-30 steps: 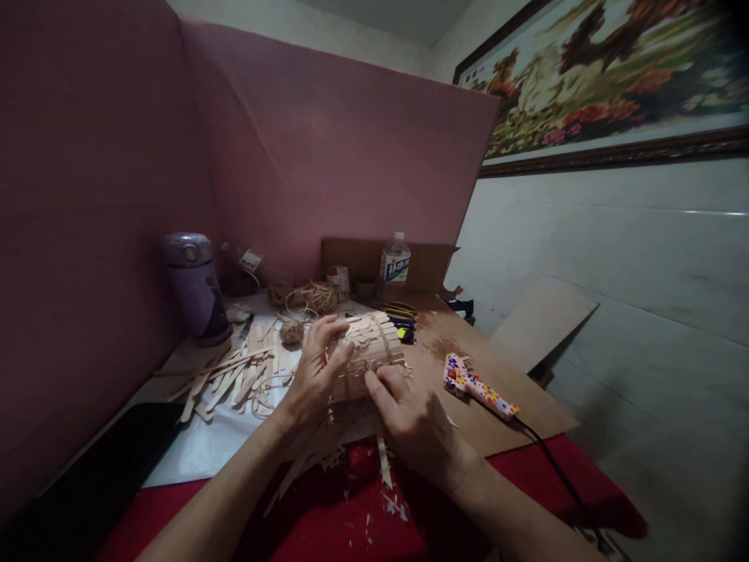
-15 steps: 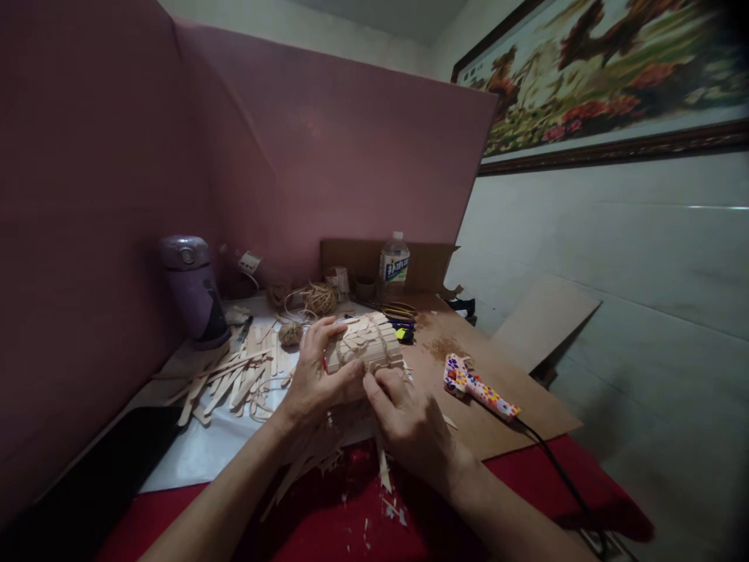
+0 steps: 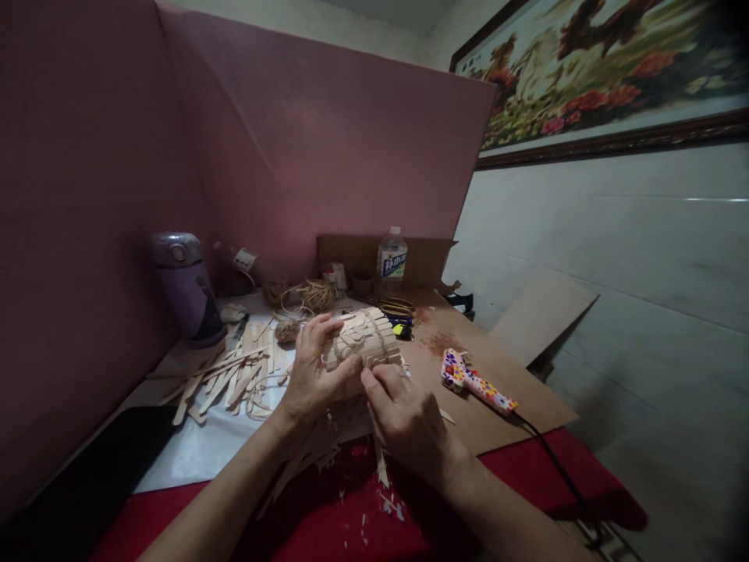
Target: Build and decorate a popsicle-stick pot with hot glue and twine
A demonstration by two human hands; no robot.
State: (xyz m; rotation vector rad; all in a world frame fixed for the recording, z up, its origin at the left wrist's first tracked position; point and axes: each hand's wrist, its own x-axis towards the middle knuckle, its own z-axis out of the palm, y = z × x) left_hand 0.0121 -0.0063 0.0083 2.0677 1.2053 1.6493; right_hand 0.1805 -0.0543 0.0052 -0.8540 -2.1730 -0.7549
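My left hand (image 3: 319, 371) is closed round the left side of a rounded craft piece (image 3: 366, 336) covered in pale wooden sticks. Twine bands cross it, and small wooden leaf-like pieces decorate its top. At the near edge of that piece, my right hand (image 3: 406, 406) is curled in a pinch, thumb and forefinger touching it by the twine. Whatever lies between those fingertips is hidden. Loose craft sticks (image 3: 234, 382) lie in a heap on white paper to the left. A flowered glue gun (image 3: 477, 382) rests on the brown cardboard (image 3: 497, 433) at the right.
Balls of twine (image 3: 316, 295), scissors (image 3: 396, 304) and a labelled bottle (image 3: 392, 261) stand or lie behind the craft piece. A purple flask (image 3: 190, 289) is at back left. Wood scraps (image 3: 383, 468) litter the red cloth (image 3: 328, 515) in front. The glue gun's cord (image 3: 555, 460) runs off the right edge.
The view has shifted slightly. Both hands keep nearly the same hold on the craft piece, and my right fingers have moved only a little at its near edge.
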